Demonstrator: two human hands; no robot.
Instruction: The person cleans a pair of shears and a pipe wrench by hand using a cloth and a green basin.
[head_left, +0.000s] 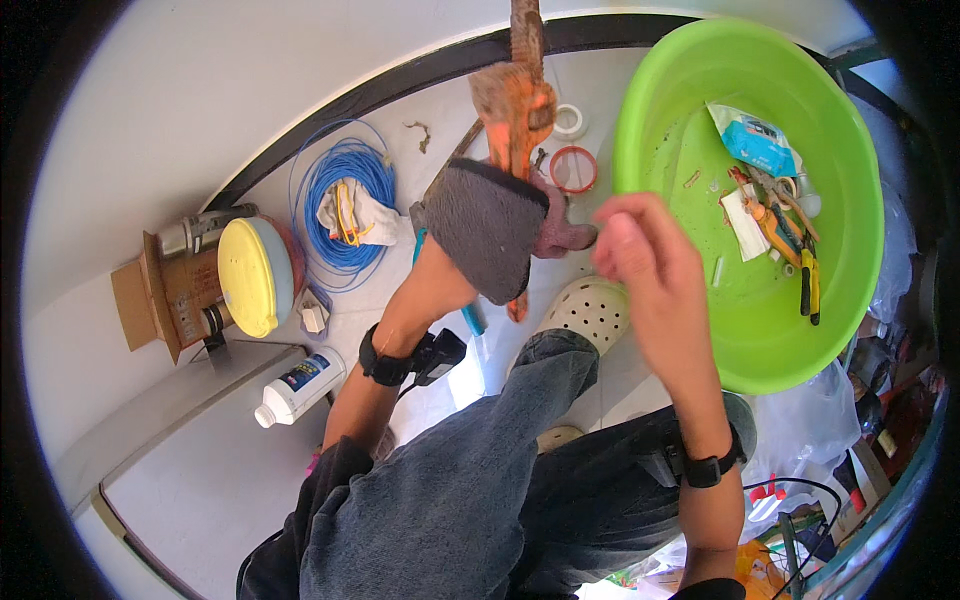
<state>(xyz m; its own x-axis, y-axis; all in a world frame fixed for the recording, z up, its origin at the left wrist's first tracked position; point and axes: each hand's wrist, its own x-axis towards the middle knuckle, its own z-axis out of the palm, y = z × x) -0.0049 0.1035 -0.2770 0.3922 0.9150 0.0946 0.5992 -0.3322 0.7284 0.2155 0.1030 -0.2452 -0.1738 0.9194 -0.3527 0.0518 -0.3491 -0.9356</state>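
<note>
My left hand (439, 274) reaches under a dark grey cloth-like piece (487, 229), which hides most of its fingers. From beneath that piece an orange, rust-worn pipe wrench (514, 124) stands out, its jaw end towards the wall and its handle end showing below; my left hand appears to grip it. A pinkish, finger-shaped fabric part (559, 225), perhaps of a glove, shows at the grey piece's right edge. My right hand (652, 255) hovers just right of it, beside the green basin (630, 150). Its blurred fingers are curled, and nothing shows in them.
The basin holds pliers (808, 281), other tools and a blue-white packet (754, 142). On the floor lie a blue cable coil (375, 184), a tape roll (570, 122) and a red ring (574, 169). A white bottle (300, 386) lies left; a clog-shod foot (589, 311) is below.
</note>
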